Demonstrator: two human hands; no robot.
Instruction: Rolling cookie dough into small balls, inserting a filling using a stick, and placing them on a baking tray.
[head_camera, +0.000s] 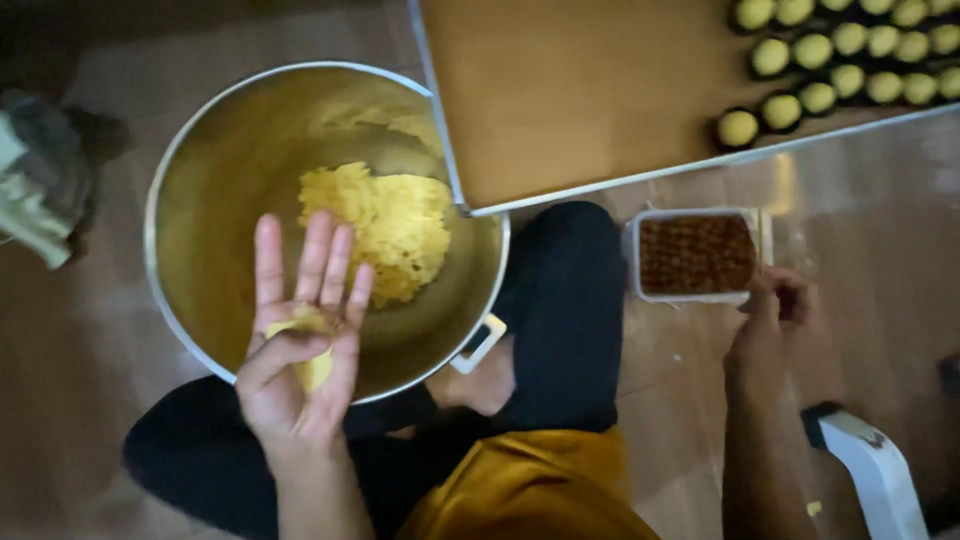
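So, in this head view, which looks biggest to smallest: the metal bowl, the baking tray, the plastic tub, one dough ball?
1. Baking tray, though partly cut off
2. Metal bowl
3. Plastic tub
4. Dough ball

A big bowl (200, 180) sits on the floor (880, 260) in front of the person's crossed legs (560, 310), with a lump of dough (385, 225) inside it. The left hand (300, 350) is over the bowl's near side with a bit of dough (312, 368) on its palm. Behind and right lies a tray (570, 90) with dough balls (850, 60) in rows at its far right, and a small tub (697, 255) sits just in front of it, beside the right hand (775, 320).
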